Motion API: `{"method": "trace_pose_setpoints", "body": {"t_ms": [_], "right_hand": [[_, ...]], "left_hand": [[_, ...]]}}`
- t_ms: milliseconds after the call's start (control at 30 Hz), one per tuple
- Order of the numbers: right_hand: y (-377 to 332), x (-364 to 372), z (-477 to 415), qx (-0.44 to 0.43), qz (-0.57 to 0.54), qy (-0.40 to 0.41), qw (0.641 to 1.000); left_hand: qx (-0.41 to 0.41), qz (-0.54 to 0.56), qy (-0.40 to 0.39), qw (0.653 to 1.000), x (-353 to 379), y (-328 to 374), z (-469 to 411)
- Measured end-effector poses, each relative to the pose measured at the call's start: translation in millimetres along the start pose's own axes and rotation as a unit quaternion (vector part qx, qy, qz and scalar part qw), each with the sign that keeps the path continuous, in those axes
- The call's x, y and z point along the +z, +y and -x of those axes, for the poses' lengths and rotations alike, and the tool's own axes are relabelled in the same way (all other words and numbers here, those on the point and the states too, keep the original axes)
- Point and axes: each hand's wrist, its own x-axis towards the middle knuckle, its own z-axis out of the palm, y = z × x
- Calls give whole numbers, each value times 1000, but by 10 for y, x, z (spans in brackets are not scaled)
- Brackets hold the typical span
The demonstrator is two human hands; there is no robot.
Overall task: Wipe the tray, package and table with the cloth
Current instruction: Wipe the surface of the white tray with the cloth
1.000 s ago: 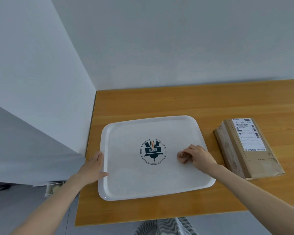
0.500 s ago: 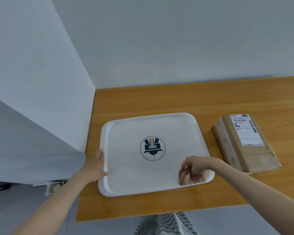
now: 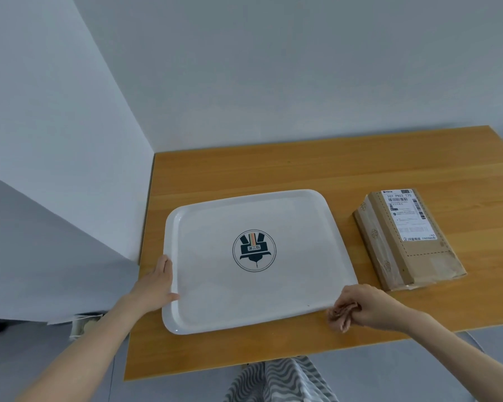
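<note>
On a wooden table, left hand flat against the left rim of a smooth white rounded tray, right hand gripping a crumpled pinkish cloth at its near right corner, taped cardboard package rightmost.

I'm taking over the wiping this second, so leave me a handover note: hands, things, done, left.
Left hand: rests on the tray's left rim, fingers straight.
Right hand: grips the cloth just off the tray's near right corner, over the table.
Package: right of the tray, apart from it.
Done: cloth swept from the tray's middle to that corner in the last second.
Left: package and table; rest of tray, cannot tell.
</note>
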Motion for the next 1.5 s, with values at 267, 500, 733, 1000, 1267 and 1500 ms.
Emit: {"method": "trace_pose_setpoints", "body": {"t_ms": [267,500,733,1000,1267,1500], "right_hand": [[-201,-121,-247,28,-178,157,971],[-282,-167,-601,39,52,4,998],[-773,21,-786,-17,-73,-29,997],[-716,-290,-740,38,-112,18,993],[-536,-266,-635,111,-21,-70,991],[-1151,-41,-898,50,-37,-113,992]], "left_hand": [[-7,-8,-2,1000,11,14,-7],[-10,-7,-5,1000,19,16,-8],[-17,-6,-4,1000,29,21,2],[-20,8,-13,1000,-33,51,48],[-17,7,-24,1000,-78,65,83],[-19,5,-20,1000,-71,62,83]]}}
